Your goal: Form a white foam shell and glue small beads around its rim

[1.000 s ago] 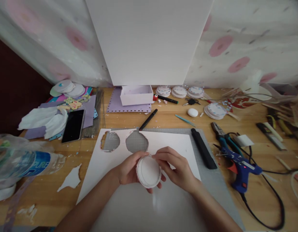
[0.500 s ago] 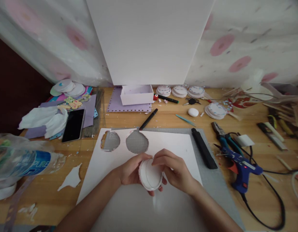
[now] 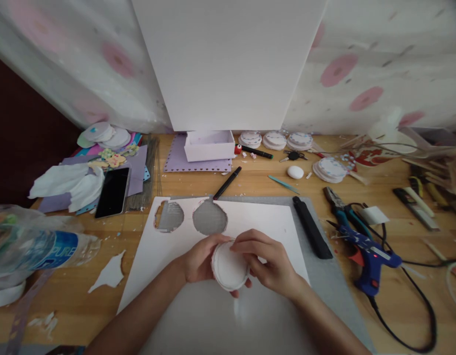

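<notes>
A round white disc piece with a rough, raised rim is held between my hands over the white board. My left hand wraps its left side, with fingertips showing under the lower right edge. My right hand is bent over the upper right of the disc, its fingertips at the inner face. Below lies a white foam board with round cut-outs, on a grey cutting mat.
A black cutter, pliers and a blue glue gun lie right. A phone and a water bottle are left. Behind stand a white box and decorated round stacks; a black marker lies nearer.
The disc has turned slightly in my left hand. My right fingertips have shifted a little left along its upper part, and fewer left fingertips show below it.
</notes>
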`<state>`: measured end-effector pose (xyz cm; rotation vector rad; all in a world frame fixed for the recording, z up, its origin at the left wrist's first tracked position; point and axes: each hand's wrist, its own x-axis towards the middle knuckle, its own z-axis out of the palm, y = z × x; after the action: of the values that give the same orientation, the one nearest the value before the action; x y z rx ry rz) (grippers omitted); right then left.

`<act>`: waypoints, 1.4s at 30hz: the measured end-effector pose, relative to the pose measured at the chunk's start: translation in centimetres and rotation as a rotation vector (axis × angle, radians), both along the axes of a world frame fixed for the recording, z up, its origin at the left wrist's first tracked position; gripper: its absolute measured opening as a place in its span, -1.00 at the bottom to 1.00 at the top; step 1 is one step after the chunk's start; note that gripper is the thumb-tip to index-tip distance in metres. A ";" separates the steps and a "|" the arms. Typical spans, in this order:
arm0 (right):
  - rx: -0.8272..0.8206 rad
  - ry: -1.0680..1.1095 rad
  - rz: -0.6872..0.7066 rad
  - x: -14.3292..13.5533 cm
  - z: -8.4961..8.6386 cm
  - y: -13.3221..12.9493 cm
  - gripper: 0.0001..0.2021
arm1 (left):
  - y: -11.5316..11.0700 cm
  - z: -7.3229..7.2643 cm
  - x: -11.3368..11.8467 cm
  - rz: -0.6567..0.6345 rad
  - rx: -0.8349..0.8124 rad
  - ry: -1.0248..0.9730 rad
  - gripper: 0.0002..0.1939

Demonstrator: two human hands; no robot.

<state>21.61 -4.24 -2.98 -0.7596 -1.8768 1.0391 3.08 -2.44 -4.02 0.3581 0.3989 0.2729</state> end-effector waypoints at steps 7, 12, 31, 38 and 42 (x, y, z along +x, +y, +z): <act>-0.164 0.036 -0.343 0.8 0.5 1.1 -0.83 | 0.2 0.0 -1.0 0.217 0.002 -0.147 -0.51; -0.223 -0.034 -0.269 0.4 -0.1 1.4 -0.90 | 0.1 -0.5 -1.1 0.269 0.000 -0.170 -0.50; -0.349 0.023 -0.353 0.1 -0.3 1.4 -0.82 | 0.2 -0.4 -0.9 0.301 -0.011 -0.140 -0.52; -0.353 0.093 -0.193 0.6 -0.3 0.8 -0.85 | 0.5 -0.3 -0.9 0.432 -0.070 -0.084 -0.61; -0.296 0.039 -0.212 0.2 -0.7 0.5 -0.86 | 0.3 -0.6 -0.8 0.390 -0.064 -0.079 -0.62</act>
<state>21.79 -3.73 -3.66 -1.0763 -1.5870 1.1979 2.31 -2.12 -4.63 0.2039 0.3974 0.6511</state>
